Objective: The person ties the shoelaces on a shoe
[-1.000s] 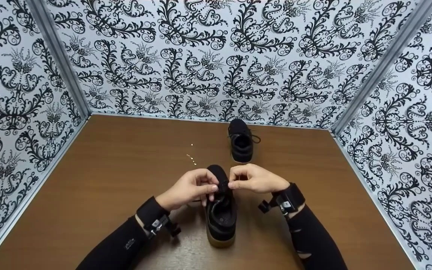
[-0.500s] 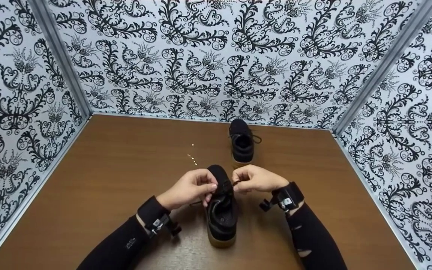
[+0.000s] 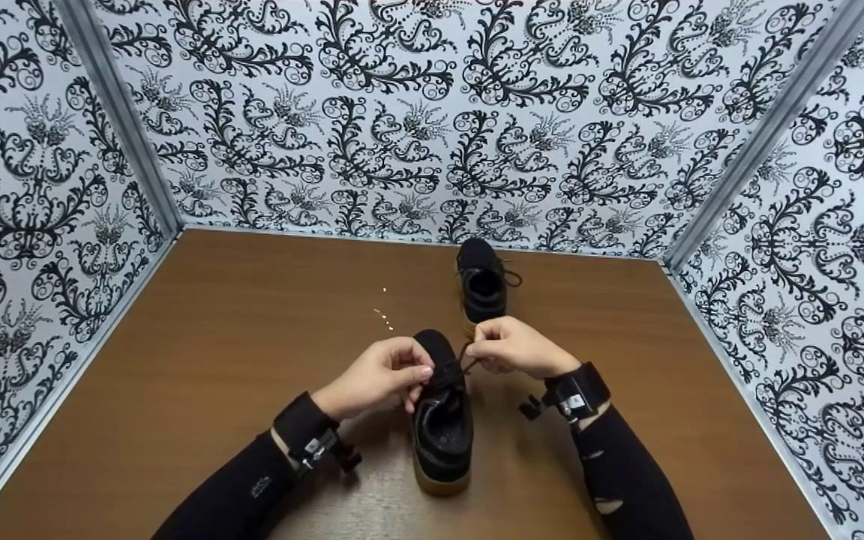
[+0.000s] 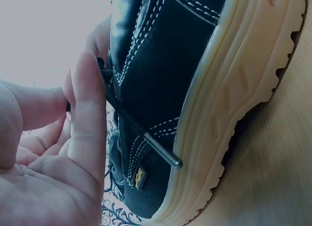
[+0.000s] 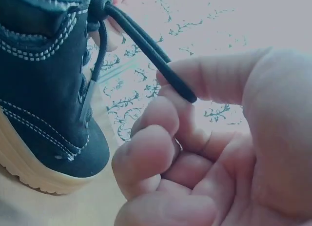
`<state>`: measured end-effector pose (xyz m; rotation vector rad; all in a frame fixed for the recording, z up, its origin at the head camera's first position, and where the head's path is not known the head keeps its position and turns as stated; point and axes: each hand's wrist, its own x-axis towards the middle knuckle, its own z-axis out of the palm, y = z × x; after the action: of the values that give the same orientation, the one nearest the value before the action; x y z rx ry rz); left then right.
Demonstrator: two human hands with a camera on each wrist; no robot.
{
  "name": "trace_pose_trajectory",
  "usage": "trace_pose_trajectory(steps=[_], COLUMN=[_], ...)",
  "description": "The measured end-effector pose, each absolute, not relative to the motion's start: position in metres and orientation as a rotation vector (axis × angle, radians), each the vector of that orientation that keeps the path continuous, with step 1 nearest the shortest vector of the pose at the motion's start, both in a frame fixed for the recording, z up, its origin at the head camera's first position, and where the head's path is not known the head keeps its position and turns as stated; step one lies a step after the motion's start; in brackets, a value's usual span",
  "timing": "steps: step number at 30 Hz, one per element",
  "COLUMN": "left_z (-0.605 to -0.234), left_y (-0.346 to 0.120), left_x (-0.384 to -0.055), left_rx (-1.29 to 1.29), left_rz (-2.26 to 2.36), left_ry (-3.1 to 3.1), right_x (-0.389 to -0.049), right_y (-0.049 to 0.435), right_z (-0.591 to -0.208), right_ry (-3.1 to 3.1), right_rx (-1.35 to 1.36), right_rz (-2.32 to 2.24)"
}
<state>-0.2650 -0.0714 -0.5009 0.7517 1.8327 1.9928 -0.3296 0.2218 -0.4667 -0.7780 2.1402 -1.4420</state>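
A black shoe [image 3: 443,472] with a tan sole stands upright in front of me, toe pointing away. My left hand [image 3: 383,375], at the left of the lacing, pinches part of the shoelace between thumb and index finger; a dark bit shows there in the left wrist view. A loose lace end [image 4: 129,121] with a hard tip hangs down the shoe's side. On the other side, my right hand [image 3: 518,347] holds a lace loop [image 5: 146,48] between thumb and fingers. That loop stretches from the knot [image 5: 100,7], and another tipped lace end [image 5: 87,106] hangs below it.
A second black shoe [image 3: 484,289] stands farther back, slightly right, a lace loop sticking out at its right. Small pale specks [image 3: 383,319] show on the brown table [image 3: 267,300]. Patterned walls [image 3: 402,135] enclose the back and both sides.
My right hand has moved from close against the lacing outward to the right and slightly away from me, drawing the lace loop out. My left hand and the shoe stay nearly in place.
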Motion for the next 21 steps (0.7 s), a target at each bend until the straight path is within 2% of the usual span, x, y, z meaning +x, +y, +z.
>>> trace_pose_trajectory(steps=[8,21], left_z=[-0.5011,-0.4968], left_y=[-0.0728,-0.081], left_x=[-0.2659,-0.268], left_rx=[0.752,0.808], left_rz=[2.0,1.957], left_ry=[1.791,1.717], right_x=[-0.3289,-0.3312], right_y=[0.2233,0.2317], right_z=[-0.4636,-0.4603], right_ry=[2.247,2.442], right_rx=[-0.941,-0.974], right_rz=[-1.203,-0.92])
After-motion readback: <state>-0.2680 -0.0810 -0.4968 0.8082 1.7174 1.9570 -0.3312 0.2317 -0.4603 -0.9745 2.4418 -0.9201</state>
